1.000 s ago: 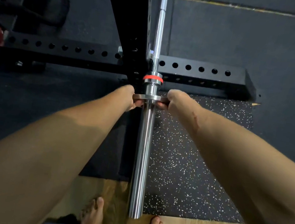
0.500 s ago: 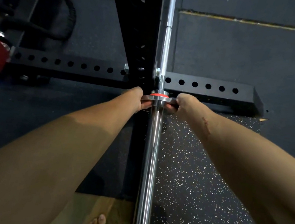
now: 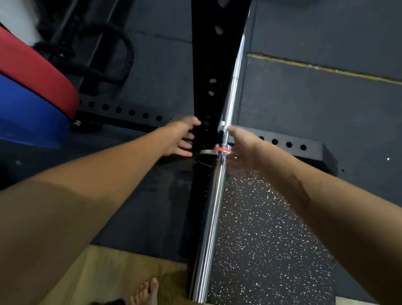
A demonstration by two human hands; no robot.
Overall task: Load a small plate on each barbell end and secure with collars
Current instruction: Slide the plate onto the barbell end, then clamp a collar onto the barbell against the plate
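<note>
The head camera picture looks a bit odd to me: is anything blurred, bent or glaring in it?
In the head view, the right hand is smeared by motion blur, and the left hand is soft too; the wide lens bows the forearms and the red plate at the edge; a bright streak of glare runs down the chrome barbell sleeve; the rack upright is nearly featureless black.

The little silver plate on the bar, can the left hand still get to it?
Probably yes. The left hand is open right beside the small plate on the barbell sleeve, with nothing between them.
</note>
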